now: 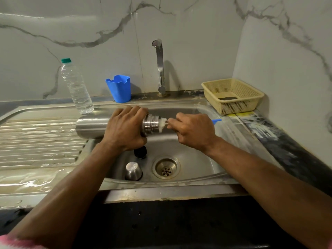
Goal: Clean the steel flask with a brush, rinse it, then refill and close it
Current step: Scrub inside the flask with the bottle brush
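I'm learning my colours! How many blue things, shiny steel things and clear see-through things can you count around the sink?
Blue: 2 - blue plastic cup, blue brush handle.
Shiny steel: 4 - steel flask, small steel cup, steel tap, steel sink.
Clear: 1 - clear plastic bottle with green cap.
Total: 7

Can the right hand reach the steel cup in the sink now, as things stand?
Probably not at once. The right hand grips the brush at the flask mouth. The steel cup stands uncovered low in the sink, under the left arm, so the brush must go first.
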